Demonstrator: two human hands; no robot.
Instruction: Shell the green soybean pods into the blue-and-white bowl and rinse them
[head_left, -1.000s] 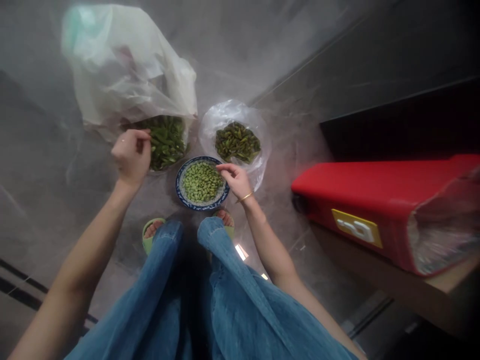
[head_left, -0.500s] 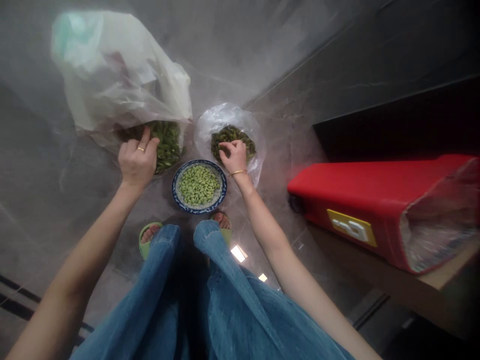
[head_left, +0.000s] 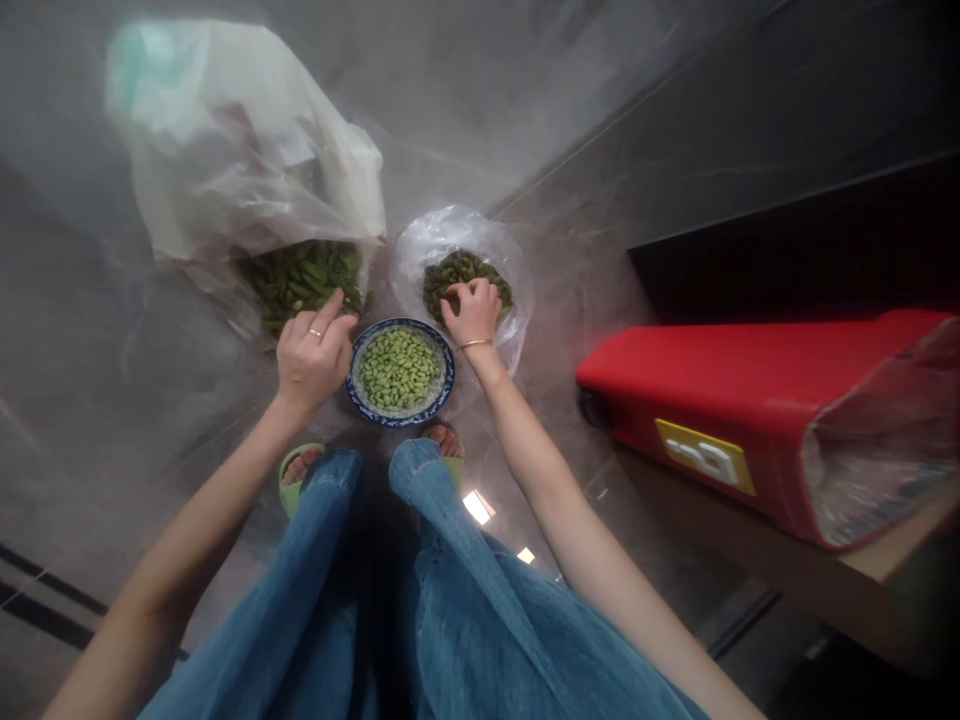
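Observation:
My left hand [head_left: 311, 355] is at the near edge of a large white plastic bag [head_left: 247, 150], just left of the bowl. Its thumb and index finger point forward and the other fingers are curled; anything held under them is hidden. Green bean pods [head_left: 304, 275] fill the bag's mouth. My right hand [head_left: 472, 312] hovers over a clear plastic bag [head_left: 517, 260] of darker pods [head_left: 459, 270]. Its thumb stands apart from the bent fingers, and nothing shows between them. Between the hands, a blue-and-white bowl [head_left: 358, 400] holds shelled green beans [head_left: 397, 370].
A red bin [head_left: 690, 370] with a yellow label and a plastic liner lies to the right, near a dark wall. My feet in green sandals [head_left: 292, 495] and my jeans [head_left: 450, 580] are just below the bowl. Grey tile floor [head_left: 465, 120] surrounds everything.
My left hand has drawn back out of the white bag's mouth, toward the bowl and to the right. My right hand has stayed over the clear bag, its fingers shifting slightly.

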